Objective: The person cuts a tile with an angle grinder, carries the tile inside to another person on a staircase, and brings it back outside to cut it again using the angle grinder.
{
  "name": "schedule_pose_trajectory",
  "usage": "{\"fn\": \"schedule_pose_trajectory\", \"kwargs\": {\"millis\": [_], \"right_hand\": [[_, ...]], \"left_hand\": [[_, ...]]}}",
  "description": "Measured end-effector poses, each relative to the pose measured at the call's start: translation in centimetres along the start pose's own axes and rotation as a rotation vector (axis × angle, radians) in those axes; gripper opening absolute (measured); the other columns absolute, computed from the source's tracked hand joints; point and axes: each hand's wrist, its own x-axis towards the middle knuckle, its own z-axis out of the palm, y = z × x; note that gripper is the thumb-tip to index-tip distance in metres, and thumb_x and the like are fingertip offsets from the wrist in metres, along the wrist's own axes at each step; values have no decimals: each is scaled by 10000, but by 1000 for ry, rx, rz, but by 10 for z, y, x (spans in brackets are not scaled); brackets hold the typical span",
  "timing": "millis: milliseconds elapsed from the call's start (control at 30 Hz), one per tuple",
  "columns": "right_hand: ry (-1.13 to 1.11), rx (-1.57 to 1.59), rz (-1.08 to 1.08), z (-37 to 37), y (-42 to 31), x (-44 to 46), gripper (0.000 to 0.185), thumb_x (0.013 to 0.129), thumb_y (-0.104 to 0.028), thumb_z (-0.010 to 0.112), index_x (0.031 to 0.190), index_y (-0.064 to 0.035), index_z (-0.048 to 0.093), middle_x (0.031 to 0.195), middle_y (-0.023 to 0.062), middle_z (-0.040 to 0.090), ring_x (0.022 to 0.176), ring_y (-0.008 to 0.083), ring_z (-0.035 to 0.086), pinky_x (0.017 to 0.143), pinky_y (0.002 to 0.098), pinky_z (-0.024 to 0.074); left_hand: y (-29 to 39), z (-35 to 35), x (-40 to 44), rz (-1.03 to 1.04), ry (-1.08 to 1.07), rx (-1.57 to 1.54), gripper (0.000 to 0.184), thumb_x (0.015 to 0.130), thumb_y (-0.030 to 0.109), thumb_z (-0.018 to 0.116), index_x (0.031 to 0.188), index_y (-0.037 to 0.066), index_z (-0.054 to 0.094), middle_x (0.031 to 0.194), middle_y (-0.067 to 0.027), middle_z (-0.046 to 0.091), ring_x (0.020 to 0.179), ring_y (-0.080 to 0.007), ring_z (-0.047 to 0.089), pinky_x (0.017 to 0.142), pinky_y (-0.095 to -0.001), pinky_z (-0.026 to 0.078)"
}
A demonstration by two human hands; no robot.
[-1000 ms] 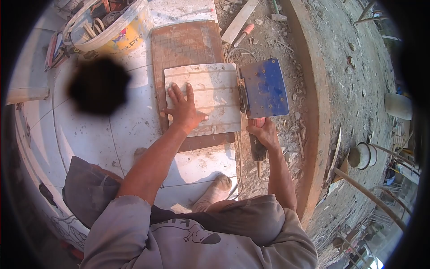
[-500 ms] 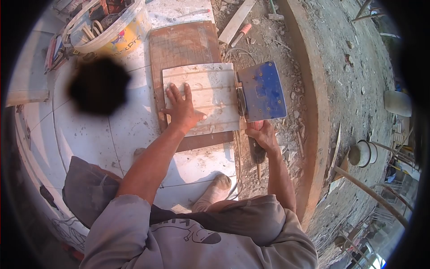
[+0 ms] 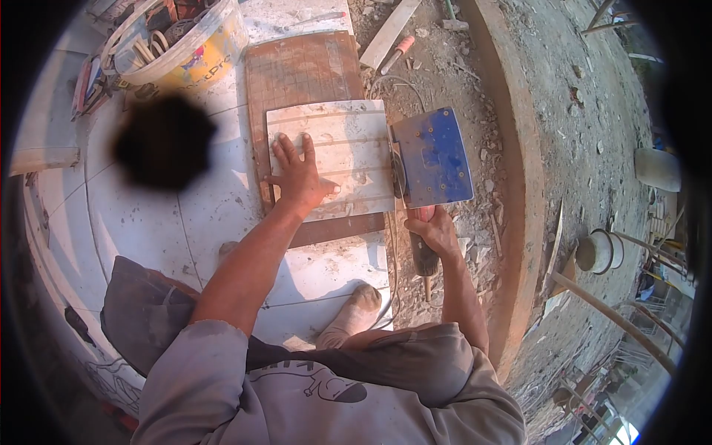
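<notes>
My left hand [image 3: 302, 178] lies flat with fingers spread on a whitish ribbed tile [image 3: 356, 156]. The tile rests on a brown board [image 3: 304, 70]. At the tile's right edge is a power cutter with a blue base plate [image 3: 434, 157]; its dark round blade area sits against that edge. My right hand [image 3: 436, 231] is wrapped round the cutter's red and black handle [image 3: 424, 256] below the plate. Whether the blade is spinning cannot be made out.
A bucket [image 3: 193, 67] of tools stands at the upper left on white floor tiles [image 3: 148, 230]. Beyond the floor's right edge lie a wooden strip [image 3: 389, 33], a red-handled tool [image 3: 398, 55], a cable and rubble, then a raised ledge [image 3: 519, 222]. My foot [image 3: 356, 315] is below the board.
The cutter and my right hand have moved a little down along the tile's right edge, and the blue plate has tilted slightly. My left hand stays on the tile.
</notes>
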Motion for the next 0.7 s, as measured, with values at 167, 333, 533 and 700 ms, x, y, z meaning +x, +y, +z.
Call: {"fn": "schedule_pose_trajectory", "kwargs": {"millis": [167, 333, 533, 700], "right_hand": [[5, 5, -4, 1, 6, -6, 789, 659, -325, 777, 1303, 51, 518, 1158, 254, 664, 1071, 362, 659, 923, 406, 513], [2, -15, 34, 2, 12, -11, 796, 657, -328, 777, 1303, 55, 513, 1182, 257, 651, 1088, 371, 651, 943, 408, 503], [6, -13, 11, 1, 12, -17, 804, 657, -324, 783, 1311, 51, 503, 1182, 264, 648, 1094, 378, 648, 938, 408, 503], [17, 6, 5, 2, 11, -26, 770, 668, -308, 783, 1308, 26, 514, 1138, 260, 672, 1067, 375, 664, 917, 411, 512]], "left_hand": [[0, 1, 0, 1, 0, 19, 1275, 681, 508, 872, 1596, 103, 82, 1594, -348, -107, 1490, -506, -87, 930, -860, 280], [0, 2, 1, -9, -2, 12, 1280, 676, 512, 874, 1597, 109, 81, 1596, -345, -109, 1490, -505, -82, 922, -863, 283], [-5, 10, 4, 16, 45, 0, 1284, 669, 516, 877, 1595, 109, 88, 1598, -345, -98, 1491, -503, -79, 919, -864, 283], [-4, 10, 6, 0, 34, -3, 1345, 626, 485, 910, 1599, 120, 56, 1592, -350, -114, 1486, -518, -91, 917, -867, 277]]}}
